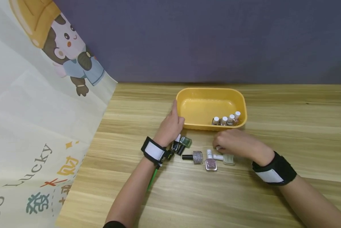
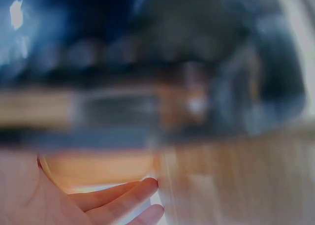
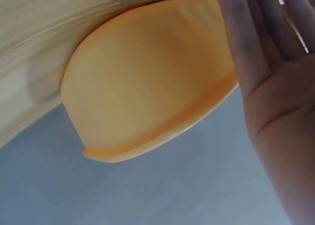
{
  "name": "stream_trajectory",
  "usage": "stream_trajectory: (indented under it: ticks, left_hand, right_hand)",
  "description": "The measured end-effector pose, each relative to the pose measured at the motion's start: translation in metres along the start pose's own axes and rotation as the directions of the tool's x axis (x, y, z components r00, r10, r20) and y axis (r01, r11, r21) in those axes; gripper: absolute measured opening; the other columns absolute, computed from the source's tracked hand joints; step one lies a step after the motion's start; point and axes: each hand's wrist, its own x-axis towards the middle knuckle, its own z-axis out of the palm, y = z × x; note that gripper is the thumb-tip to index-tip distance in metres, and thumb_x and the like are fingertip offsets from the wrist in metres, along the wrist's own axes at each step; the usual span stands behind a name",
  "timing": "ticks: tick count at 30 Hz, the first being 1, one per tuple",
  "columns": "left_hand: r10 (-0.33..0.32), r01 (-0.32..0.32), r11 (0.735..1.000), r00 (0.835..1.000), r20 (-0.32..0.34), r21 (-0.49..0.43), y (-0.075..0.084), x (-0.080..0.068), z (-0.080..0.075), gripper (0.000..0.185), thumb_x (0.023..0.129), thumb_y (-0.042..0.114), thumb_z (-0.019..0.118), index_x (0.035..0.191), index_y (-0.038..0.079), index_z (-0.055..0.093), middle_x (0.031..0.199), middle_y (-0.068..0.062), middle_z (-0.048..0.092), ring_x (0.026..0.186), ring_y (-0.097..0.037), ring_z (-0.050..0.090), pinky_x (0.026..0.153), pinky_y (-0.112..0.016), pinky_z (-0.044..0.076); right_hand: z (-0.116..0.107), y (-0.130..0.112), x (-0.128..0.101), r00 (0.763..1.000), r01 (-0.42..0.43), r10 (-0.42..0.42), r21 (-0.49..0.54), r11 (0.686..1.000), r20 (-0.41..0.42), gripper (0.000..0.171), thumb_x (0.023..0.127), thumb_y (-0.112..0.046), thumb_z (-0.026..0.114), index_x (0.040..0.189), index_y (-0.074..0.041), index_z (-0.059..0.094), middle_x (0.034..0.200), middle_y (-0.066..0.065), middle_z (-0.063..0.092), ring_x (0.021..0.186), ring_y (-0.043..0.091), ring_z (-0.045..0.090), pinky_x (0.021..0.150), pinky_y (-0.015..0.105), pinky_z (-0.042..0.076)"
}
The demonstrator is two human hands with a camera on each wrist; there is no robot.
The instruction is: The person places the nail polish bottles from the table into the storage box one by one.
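Right hand [image 1: 234, 143] touches bottles [image 1: 213, 159]; left hand [image 1: 170, 126] touches tray [image 1: 187, 93].

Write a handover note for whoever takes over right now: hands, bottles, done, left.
Left hand: fingers straight against the left end of the yellow tray, no grip on anything.
Right hand: resting over the loose nail polish bottles on the table; whether it holds one cannot be told.
Done: four white-capped bottles stand in the tray's front right corner.
Left: about six bottles lie in front of the tray, between the hands.
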Motion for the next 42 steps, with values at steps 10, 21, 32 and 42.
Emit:
stream_trajectory:
  ticks: [10, 21, 32, 42]
  left_hand:
    - [0.003, -0.003, 1.0, 1.0, 0.001, -0.004, 0.0, -0.001, -0.001, 0.075, 0.101, 0.022, 0.037, 0.159, 0.009, -0.008, 0.085, -0.01, 0.055, 0.049, -0.017, 0.046, 0.048, -0.031, 0.044]
    - [0.002, -0.002, 1.0, 1.0, -0.009, 0.002, 0.0, 0.0, 0.0, 0.075, 0.101, 0.023, 0.036, 0.16, 0.009, -0.008, 0.08, -0.009, 0.054, 0.05, -0.017, 0.045, 0.048, -0.031, 0.043]
    - [-0.01, 0.01, 1.0, 1.0, -0.007, -0.002, -0.001, 0.0, 0.001, 0.075, 0.1, 0.023, 0.037, 0.16, 0.012, -0.008, 0.079, -0.009, 0.055, 0.049, -0.017, 0.046, 0.047, -0.031, 0.043]
    - [-0.007, 0.007, 1.0, 1.0, -0.009, 0.007, -0.001, 0.001, 0.001, 0.075, 0.1, 0.024, 0.036, 0.16, 0.011, -0.008, 0.081, -0.009, 0.055, 0.05, -0.017, 0.046, 0.048, -0.031, 0.043]
  right_hand:
    - [-0.006, -0.005, -0.001, 0.999, -0.011, 0.01, -0.039, 0.999, -0.032, 0.031, 0.077, 0.005, 0.066, 0.063, -0.02, 0.056, 0.067, -0.011, 0.05, 0.057, 0.001, 0.036, 0.05, 0.017, 0.033]
    - [-0.011, -0.01, -0.001, 0.993, 0.085, -0.089, -0.055, 0.995, -0.082, 0.026, 0.079, 0.002, 0.07, 0.067, -0.019, 0.059, 0.07, -0.011, 0.052, 0.062, 0.0, 0.041, 0.054, 0.016, 0.038]
    - [-0.016, -0.01, -0.004, 0.985, 0.094, -0.109, -0.111, 0.989, -0.131, 0.017, 0.081, -0.002, 0.074, 0.078, -0.016, 0.065, 0.074, -0.009, 0.055, 0.068, 0.003, 0.048, 0.057, 0.02, 0.044]
    - [-0.018, -0.013, -0.005, 0.969, 0.095, -0.124, -0.145, 0.985, -0.212, 0.015, 0.08, -0.003, 0.075, 0.084, -0.014, 0.067, 0.079, -0.007, 0.059, 0.072, 0.005, 0.054, 0.06, 0.023, 0.049]
